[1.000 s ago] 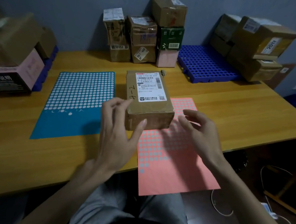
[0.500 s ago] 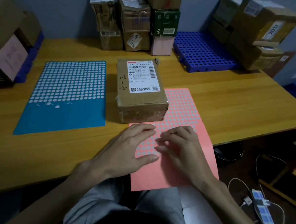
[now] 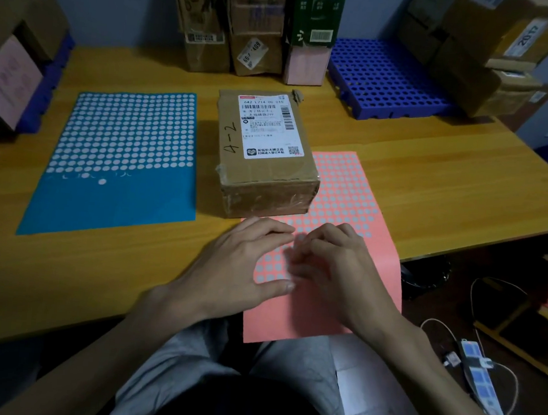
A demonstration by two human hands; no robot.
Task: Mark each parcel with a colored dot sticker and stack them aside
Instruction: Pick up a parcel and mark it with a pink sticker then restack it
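Note:
A brown parcel (image 3: 263, 161) marked "4-2", with a white shipping label, lies on the wooden table (image 3: 430, 185) with its right side over the top of a pink dot-sticker sheet (image 3: 341, 192). My left hand (image 3: 239, 263) presses flat on that sheet just in front of the parcel. My right hand (image 3: 343, 267) sits beside it with curled fingers, whose tips pick at a dot on the sheet. To the left of the parcel lies a blue dot-sticker sheet (image 3: 114, 202).
Several parcels (image 3: 256, 28) stand along the back wall. A blue plastic pallet (image 3: 382, 75) at the back right carries large boxes (image 3: 491, 50). More boxes (image 3: 14, 59) sit at the far left. Cables and a power strip (image 3: 478, 374) lie on the floor to the right.
Both hands left the parcel's front and came down onto the pink sheet. Since half a second ago they have barely shifted, and the view has dipped and closed in.

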